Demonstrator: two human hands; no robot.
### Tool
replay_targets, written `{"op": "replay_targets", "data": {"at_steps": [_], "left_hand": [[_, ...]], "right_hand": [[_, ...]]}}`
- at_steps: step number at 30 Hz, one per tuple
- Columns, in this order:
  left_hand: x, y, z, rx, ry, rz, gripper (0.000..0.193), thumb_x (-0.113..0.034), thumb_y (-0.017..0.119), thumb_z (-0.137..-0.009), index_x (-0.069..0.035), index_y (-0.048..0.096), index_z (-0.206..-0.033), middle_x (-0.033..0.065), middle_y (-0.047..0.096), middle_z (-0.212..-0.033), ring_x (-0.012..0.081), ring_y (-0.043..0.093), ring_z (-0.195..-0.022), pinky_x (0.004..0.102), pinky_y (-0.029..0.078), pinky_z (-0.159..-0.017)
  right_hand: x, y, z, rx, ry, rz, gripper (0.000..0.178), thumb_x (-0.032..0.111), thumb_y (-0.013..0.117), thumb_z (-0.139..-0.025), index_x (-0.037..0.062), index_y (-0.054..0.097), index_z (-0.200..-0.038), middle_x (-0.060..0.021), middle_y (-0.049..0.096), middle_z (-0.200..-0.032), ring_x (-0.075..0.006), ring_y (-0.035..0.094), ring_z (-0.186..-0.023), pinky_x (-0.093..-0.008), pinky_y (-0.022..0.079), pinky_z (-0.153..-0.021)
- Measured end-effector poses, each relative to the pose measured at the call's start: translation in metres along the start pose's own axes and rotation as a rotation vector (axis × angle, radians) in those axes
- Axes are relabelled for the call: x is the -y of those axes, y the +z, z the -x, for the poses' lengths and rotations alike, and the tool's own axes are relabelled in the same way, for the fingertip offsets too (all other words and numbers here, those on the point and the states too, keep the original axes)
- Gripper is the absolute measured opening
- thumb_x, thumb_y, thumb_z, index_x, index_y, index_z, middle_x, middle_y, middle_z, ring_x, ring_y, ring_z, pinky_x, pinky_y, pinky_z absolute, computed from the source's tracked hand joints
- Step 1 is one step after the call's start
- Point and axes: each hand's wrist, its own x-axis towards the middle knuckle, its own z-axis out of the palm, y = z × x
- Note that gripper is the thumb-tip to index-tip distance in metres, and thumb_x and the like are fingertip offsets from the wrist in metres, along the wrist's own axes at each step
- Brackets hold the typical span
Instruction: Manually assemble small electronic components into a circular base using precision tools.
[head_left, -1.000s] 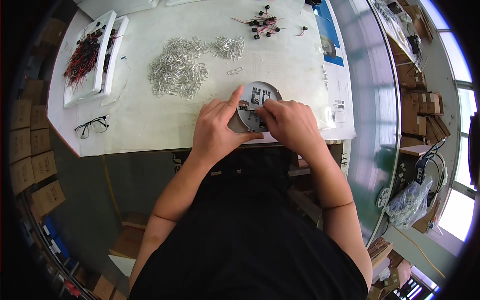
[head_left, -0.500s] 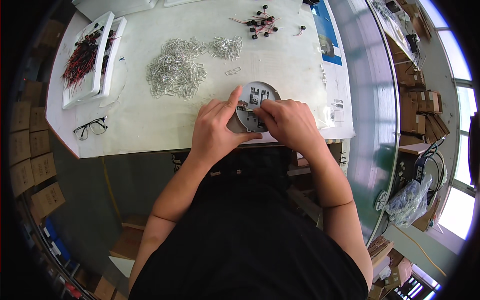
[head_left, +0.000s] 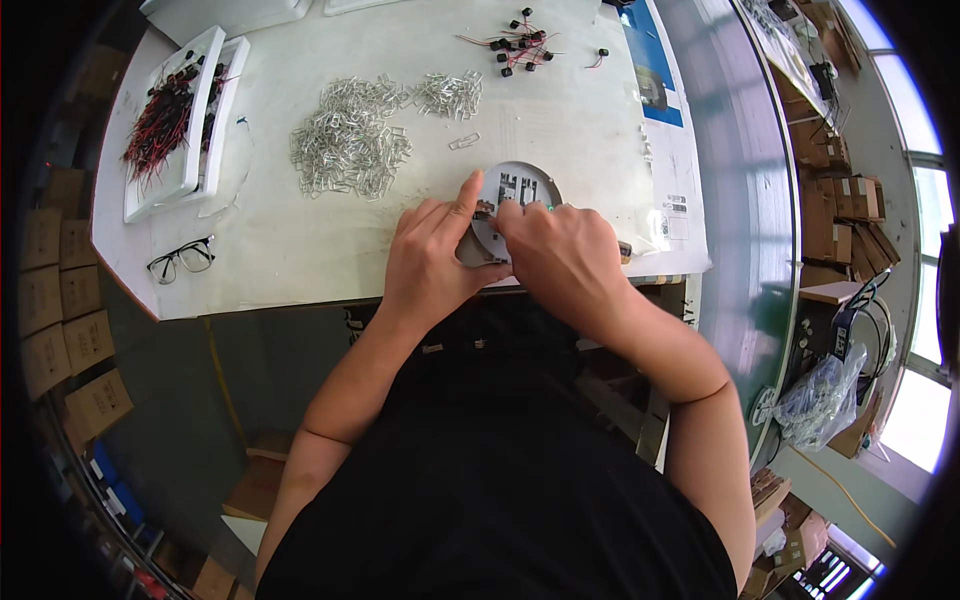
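Observation:
A shallow grey round plastic housing (head_left: 521,175) lies near the table's front edge, with dark fittings inside it. My left hand (head_left: 430,245) is wrapped round its left side, one finger along the rim and another at the front. Over the right part of the housing is my right hand (head_left: 565,250), its fingers curled and pressed down inside. Whatever these fingertips hold is hidden beneath them. A short dark, yellowish end of some object (head_left: 625,251) shows at the right hand's outer side; I cannot tell whether the hand grips it.
Two heaps of small bent metal clips (head_left: 350,140) lie on the table (head_left: 560,110), one loose clip (head_left: 464,142) nearby. Small black parts with red wires (head_left: 520,45) lie at the back. White trays (head_left: 200,120) with more wired parts and glasses (head_left: 182,260) are at left.
My right hand has shifted left and turned over the housing, its knuckles now covering more of it. The dark, yellowish end has come into sight. My left hand has stayed nearly still.

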Motion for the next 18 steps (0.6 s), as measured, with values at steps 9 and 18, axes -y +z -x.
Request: {"op": "replay_targets", "data": {"at_steps": [9,18], "left_hand": [[-0.003,-0.005,-0.003,0.056,-0.063,-0.010,0.114,-0.047,0.099,-0.061,0.000,0.052,-0.153,0.0087,0.075,-0.098,0.0275,0.068,-0.092,0.0424,0.053,-0.089],[-0.001,-0.001,-0.002,-0.020,-0.033,0.034,0.112,-0.037,0.103,-0.056,-0.007,0.057,-0.153,0.0056,0.065,-0.082,0.0228,0.061,-0.074,0.0391,0.052,-0.078]], "right_hand": [[-0.012,-0.007,-0.008,0.025,-0.038,-0.034,0.009,0.018,0.072,-0.088,0.0139,0.074,-0.095,-0.0098,0.071,-0.070,-0.0289,0.074,-0.063,-0.0393,0.054,-0.052],[-0.005,-0.016,-0.010,0.024,-0.102,0.093,0.005,0.015,0.072,-0.086,0.0107,0.069,-0.086,-0.0074,0.071,-0.070,-0.0254,0.074,-0.063,-0.0369,0.053,-0.051]]}}
